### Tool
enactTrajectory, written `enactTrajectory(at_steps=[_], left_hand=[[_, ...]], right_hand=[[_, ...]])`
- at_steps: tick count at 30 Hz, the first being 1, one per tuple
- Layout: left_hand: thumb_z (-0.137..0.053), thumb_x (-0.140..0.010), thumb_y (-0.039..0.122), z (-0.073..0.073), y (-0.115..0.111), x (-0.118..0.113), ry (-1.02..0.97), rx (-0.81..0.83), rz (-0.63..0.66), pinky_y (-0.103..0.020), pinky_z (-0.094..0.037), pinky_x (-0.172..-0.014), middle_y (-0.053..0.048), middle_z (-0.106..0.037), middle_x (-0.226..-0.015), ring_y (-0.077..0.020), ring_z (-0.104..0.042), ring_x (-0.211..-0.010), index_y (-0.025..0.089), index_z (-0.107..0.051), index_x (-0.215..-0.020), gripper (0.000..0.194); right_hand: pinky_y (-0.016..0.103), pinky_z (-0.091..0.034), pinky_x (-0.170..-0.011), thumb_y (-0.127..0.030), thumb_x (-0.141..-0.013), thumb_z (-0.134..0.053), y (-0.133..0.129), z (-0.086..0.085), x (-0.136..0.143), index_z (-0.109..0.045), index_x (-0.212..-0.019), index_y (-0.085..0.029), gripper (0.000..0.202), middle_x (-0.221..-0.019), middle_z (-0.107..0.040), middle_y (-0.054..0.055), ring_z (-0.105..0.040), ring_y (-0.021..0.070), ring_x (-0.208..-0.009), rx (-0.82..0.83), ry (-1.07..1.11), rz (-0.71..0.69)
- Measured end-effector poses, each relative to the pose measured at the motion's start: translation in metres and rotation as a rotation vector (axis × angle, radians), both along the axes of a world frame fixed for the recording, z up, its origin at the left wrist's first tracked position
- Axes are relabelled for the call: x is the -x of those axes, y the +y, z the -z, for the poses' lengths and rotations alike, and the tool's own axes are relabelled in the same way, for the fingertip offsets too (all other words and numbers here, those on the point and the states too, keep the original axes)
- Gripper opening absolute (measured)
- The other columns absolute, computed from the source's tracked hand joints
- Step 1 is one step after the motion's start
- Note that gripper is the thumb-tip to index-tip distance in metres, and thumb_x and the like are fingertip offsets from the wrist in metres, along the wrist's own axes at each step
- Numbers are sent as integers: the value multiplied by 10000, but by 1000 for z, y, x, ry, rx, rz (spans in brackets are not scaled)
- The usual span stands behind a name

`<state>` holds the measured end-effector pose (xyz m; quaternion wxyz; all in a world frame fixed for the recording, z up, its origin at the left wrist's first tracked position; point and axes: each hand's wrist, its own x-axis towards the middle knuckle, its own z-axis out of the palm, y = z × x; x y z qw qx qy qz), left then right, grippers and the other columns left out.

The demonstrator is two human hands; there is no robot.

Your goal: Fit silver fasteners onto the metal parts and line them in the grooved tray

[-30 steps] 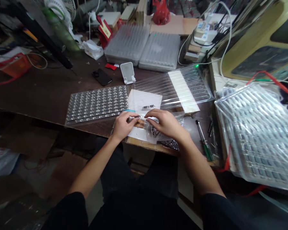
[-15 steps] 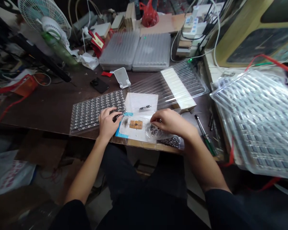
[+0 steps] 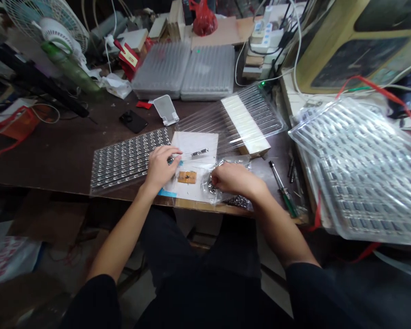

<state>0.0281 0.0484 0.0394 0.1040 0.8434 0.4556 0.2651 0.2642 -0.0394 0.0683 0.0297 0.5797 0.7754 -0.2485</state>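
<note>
My left hand [image 3: 162,167] is closed around a small dark connector, at the right end of a clear tray [image 3: 125,157] filled with rows of connectors. Fingers curled down, my right hand [image 3: 231,178] reaches into a clear plastic bag [image 3: 208,194] of small metal parts; its fingertips are hidden. Between the hands a small brown wooden block [image 3: 187,177] lies on a white sheet [image 3: 205,171]. Above the block, two small connectors [image 3: 199,152] rest end to end on the sheet.
A green-handled screwdriver [image 3: 284,192] lies right of my right hand. Further right are stacked trays [image 3: 366,173] of parts. Behind are a ribbed clear tray [image 3: 205,121] across a white-topped block [image 3: 248,128], a phone stand [image 3: 165,109] and a black phone [image 3: 133,121].
My left hand has moved right, away from the tray and toward the white sheet. My right hand has gone lower into the bag. The whole view has shifted slightly.
</note>
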Motion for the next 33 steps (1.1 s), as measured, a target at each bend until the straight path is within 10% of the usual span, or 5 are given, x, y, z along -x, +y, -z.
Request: enactTrajectory(at_steps=[8, 14, 22, 33], left_hand=[[-666, -916, 218, 8, 5, -44, -6, 62, 63, -436, -453, -989, -49, -754, -1043, -269, -664, -1047, 224, -716, -929, 52], [-585, -946, 222, 10, -13, -10, -328, 96, 50, -317, -527, -868, -34, -735, -973, -192, -694, -932, 201, -650, -994, 84], [-491, -967, 292, 26, -23, 45, -227, 49, -95, -368, -518, -899, -62, -720, -1016, -225, -669, -955, 204, -619, -1006, 160], [-501, -973, 286, 21, -34, 53, -288, 1, -122, -337, -522, -893, -57, -719, -991, -212, -674, -952, 197, -624, -999, 153]], right_hand=[[281, -344, -603, -108, -783, -617, 0, -3, -7, -762, -803, -195, 170, -804, -760, 72, -659, 193, -729, -9, 106, -7], [275, -442, -750, -101, -880, -580, 8, 5, 5, -754, -976, -138, 201, -935, -770, 86, -666, 175, -807, -158, 399, -30], [283, -474, -788, -176, -935, -640, 14, 21, 38, -765, -952, -158, 128, -961, -748, 87, -674, 181, -856, -219, 569, -39], [254, -467, -828, -102, -948, -571, 22, 36, 55, -752, -988, -135, 189, -986, -756, 92, -674, 176, -895, -234, 506, -4]])
